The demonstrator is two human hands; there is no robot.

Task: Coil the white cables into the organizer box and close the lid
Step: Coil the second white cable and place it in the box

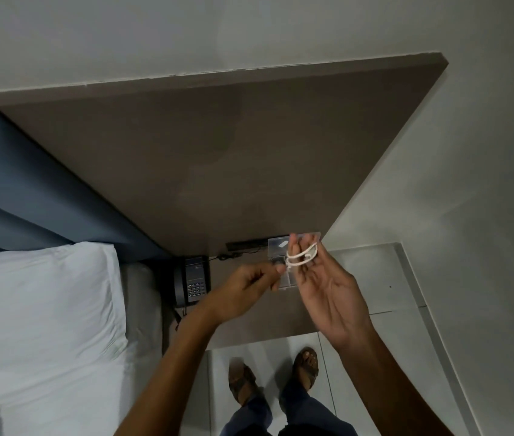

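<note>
A thin white cable (301,258) is wound in loops around the upright fingers of my right hand (328,294), held palm up above the table. My left hand (246,289) pinches the loose end of that cable at its fingertips, just left of the loops. Behind both hands lies the clear plastic organizer box (284,280) on the brown table, its lid (279,245) standing open against the wall panel. My hands hide most of the box's compartments.
A dark desk phone (192,281) sits on the table left of the box. A black strip with a cord (244,246) lies at the back. A bed with a white pillow (42,309) is at the left. My sandalled feet (274,372) stand on the tiled floor.
</note>
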